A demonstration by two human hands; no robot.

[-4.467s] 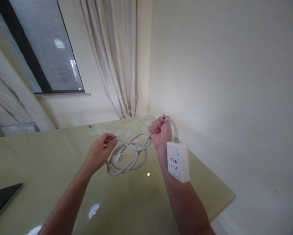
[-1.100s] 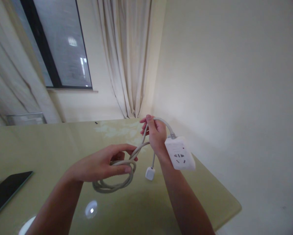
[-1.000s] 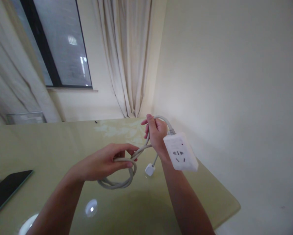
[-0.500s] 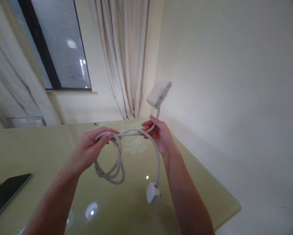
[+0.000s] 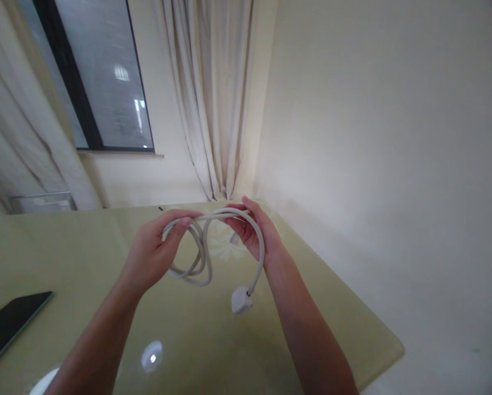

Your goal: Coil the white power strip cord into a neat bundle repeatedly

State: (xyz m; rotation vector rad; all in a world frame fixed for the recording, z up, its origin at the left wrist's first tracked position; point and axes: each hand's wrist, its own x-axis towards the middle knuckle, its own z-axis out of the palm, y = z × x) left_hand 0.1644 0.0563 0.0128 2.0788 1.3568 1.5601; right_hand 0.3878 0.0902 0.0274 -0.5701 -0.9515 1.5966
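Note:
My left hand (image 5: 155, 253) is closed on the coiled part of a white power-strip cable (image 5: 196, 258), whose loops hang below my fingers. My right hand (image 5: 256, 233) grips the same cable a little to the right, with a loop arching over it. The white plug (image 5: 241, 300) dangles from that loop just above the table. The socket block is mostly hidden behind my right hand; only a small white bit shows near my palm.
A glossy yellow-green table (image 5: 188, 340) lies under my hands, its right edge close to a plain wall. A dark tablet or phone (image 5: 7, 326) lies at the left edge. A window (image 5: 101, 82) and pale curtains (image 5: 213, 93) stand behind.
The socket block, flung up above my right hand half a second ago, has dropped out of sight behind that hand. The plug end has swung slightly left and up. Both hands keep their hold.

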